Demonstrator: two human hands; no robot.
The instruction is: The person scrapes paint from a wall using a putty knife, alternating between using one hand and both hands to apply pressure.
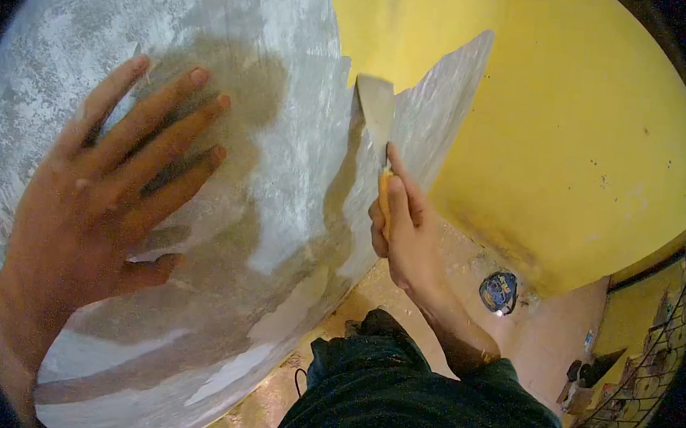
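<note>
My right hand [406, 238] is closed round the yellow handle of a putty knife [377, 109], index finger stretched along the neck. The broad metal blade points up, its edge right at the border between yellow paint [396, 27] and a scraped grey strip of wall [448, 74]. To the left, my left hand [101, 197] is held up with fingers spread in front of the grey-white scraped wall [291, 155], casting a shadow on it. Nothing is in that hand.
Yellow wall [570, 150] with small dark specks continues to the right. On the floor [464, 302] lies a dark blue bag-like thing [498, 294]. A metal rack or grille [651, 363] stands at the far right, with dark items near its foot.
</note>
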